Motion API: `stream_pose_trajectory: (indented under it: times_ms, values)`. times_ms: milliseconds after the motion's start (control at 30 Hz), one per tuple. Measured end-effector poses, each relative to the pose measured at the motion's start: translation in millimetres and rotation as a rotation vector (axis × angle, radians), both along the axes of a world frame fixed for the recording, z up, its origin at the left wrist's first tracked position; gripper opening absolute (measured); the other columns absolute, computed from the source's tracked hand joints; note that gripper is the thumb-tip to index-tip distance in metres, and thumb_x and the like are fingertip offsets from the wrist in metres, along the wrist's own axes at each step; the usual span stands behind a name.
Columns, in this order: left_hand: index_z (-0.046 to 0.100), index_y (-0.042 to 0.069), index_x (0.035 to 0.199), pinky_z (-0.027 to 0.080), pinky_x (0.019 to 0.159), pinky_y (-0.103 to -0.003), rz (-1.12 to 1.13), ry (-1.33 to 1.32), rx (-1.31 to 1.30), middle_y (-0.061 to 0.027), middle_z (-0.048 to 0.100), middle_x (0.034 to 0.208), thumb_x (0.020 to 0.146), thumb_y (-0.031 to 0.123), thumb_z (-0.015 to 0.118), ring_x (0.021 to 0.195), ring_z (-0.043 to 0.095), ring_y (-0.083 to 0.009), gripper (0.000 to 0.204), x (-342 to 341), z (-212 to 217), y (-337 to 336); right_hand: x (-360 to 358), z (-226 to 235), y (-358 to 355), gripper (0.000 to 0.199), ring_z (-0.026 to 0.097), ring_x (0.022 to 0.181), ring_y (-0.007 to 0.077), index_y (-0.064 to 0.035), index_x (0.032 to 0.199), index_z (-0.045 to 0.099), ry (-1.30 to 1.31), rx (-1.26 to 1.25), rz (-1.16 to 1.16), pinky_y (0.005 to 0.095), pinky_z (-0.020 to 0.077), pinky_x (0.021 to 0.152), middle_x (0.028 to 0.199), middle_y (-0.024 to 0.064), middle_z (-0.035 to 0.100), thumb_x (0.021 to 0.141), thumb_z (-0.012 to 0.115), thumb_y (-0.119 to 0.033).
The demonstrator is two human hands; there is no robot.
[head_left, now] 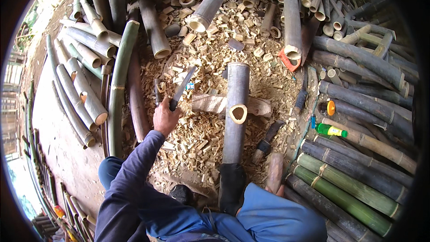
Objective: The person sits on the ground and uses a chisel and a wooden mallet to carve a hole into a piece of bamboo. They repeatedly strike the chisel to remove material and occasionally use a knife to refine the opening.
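Our left hand (165, 117) grips a machete (181, 88) raised over the wood chips (201, 134), beside the holed bamboo pole (236, 107); we cannot find our right hand.

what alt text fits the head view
A person's left hand holds a long knife over a chip-strewn floor, beside a dark bamboo pole with a hole cut in its side. Bamboo poles lie stacked all around.
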State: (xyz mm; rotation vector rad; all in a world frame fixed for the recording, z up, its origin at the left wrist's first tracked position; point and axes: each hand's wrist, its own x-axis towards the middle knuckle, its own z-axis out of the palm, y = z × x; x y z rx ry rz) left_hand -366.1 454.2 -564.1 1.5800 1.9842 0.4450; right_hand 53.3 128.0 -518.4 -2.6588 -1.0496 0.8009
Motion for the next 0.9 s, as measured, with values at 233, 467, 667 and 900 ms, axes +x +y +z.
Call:
stream_pose_trajectory:
  times_ms: [233,467,667,900]
  values:
    - [0.053,0.012,0.136,0.046,0.097,-0.056,-0.079,0.201,-0.072,-0.0222,0.056,0.129,0.079,0.029,0.081,0.121,0.054,-0.0422,0.066,-6.2,14.4,-8.9,-7.8,-5.2,-0.5,0.079,0.064,0.107,0.0461,0.0052,0.134,0.050,0.023,-0.097,-0.059,0.0516,0.0513,0.091,0.117,0.0316,0.063,0.081,0.081,-0.045]
    - [0.057,0.002,0.129,0.055,0.076,-0.035,-0.235,-0.195,0.020,-0.0134,0.065,0.096,0.087,0.018,0.075,0.088,0.066,-0.0210,0.049,-29.0,112.2,-11.5,-29.1,23.4,2.6,0.078,0.064,0.107,0.0460,0.0050,0.134,0.051,0.086,-0.134,-0.042,0.0516,0.0514,0.091,0.117,0.0317,0.063,0.081,0.080,-0.045]
    - [0.071,-0.002,0.105,0.050,0.060,-0.028,-0.530,-0.679,-0.254,-0.0056,0.069,0.079,0.094,0.019,0.075,0.069,0.062,-0.0096,0.024,-30.7,218.9,-90.2,-32.4,84.1,-10.7,0.078,0.064,0.107,0.0460,0.0049,0.134,0.051,0.088,-0.126,-0.049,0.0515,0.0515,0.091,0.116,0.0318,0.063,0.082,0.079,-0.045]
    - [0.070,-0.001,0.105,0.049,0.062,-0.029,-0.535,-0.911,-0.512,-0.0043,0.066,0.075,0.094,0.020,0.072,0.068,0.060,-0.0097,0.024,-83.9,262.0,-169.2,-66.9,117.8,-48.6,0.077,0.064,0.107,0.0459,0.0048,0.133,0.052,0.110,-0.094,-0.115,0.0515,0.0515,0.091,0.116,0.0319,0.063,0.082,0.079,-0.046]
